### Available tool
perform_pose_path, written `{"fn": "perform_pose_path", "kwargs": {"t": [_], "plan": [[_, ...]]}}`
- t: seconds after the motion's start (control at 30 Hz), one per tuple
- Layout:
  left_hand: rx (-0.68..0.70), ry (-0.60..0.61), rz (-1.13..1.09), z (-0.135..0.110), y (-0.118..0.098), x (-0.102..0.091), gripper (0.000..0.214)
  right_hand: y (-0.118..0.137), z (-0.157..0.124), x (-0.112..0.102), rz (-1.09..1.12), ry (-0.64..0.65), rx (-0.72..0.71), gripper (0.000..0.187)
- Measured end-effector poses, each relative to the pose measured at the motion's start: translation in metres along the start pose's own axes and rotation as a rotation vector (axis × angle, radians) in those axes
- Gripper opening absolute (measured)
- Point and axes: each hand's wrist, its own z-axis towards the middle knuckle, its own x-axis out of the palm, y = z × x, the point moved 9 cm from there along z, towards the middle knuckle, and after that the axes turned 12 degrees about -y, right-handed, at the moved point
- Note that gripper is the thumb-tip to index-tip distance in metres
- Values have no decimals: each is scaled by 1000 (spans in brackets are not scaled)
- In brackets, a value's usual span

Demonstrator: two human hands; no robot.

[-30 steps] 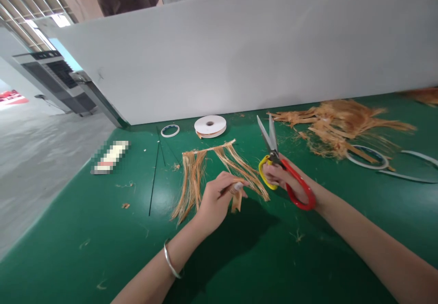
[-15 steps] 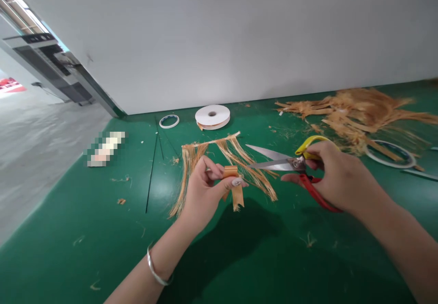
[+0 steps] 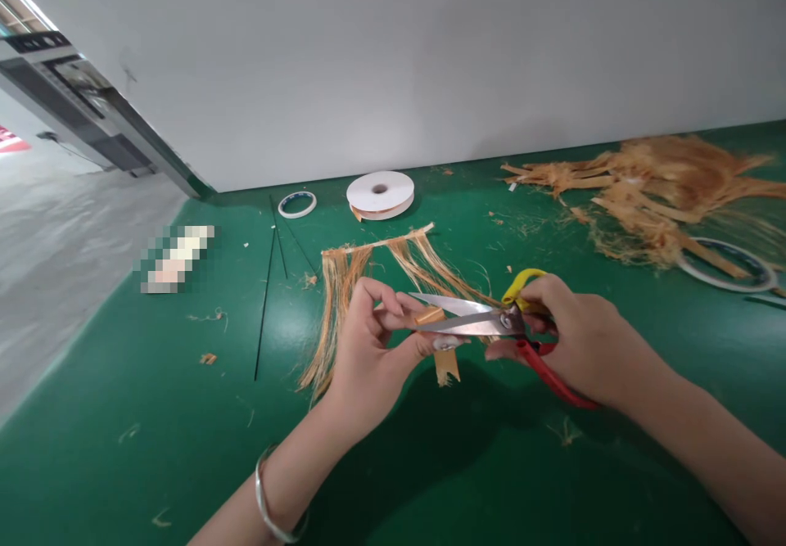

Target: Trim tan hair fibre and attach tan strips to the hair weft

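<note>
My left hand pinches a folded piece of orange-gold ribbon, whose notched, frayed end hangs below the thumb. In my right hand is a pair of scissors with one yellow and one red handle. Its blades are slightly parted and lie across the ribbon's upper fold, close to my left fingertips; I cannot tell whether they are cutting. Behind my hands, a strip of orange fringe lies on the green table, its strands fanning toward me, partly hidden by my left hand and the scissors.
At the back stands a white ribbon spool, with a tape roll to its left. Thin black wires lie at left. A heap of frayed orange fibre and a larger tape ring occupy the right. A white panel rises behind.
My right hand has brought the scissors left, so the blades now cross the ribbon, and they have closed partway. My left hand has shifted slightly right with the ribbon. The camera view has moved a little.
</note>
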Motion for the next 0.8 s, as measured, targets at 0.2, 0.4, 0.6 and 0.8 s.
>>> {"fn": "perform_pose_path", "kwargs": {"t": [0.2, 0.4, 0.6, 0.8], "plan": [[-11, 53, -39, -2, 1, 6, 38, 1, -1, 0, -5, -5, -11, 43], [-37, 46, -53, -1, 4, 7, 41, 1, -2, 0, -2, -20, -5, 45], [-43, 39, -42, -1, 5, 6, 41, -4, -3, 1, 13, -6, 31, 45], [-43, 31, -70, -1, 4, 6, 40, -5, -7, -1, 6, -52, 56, 46]]}}
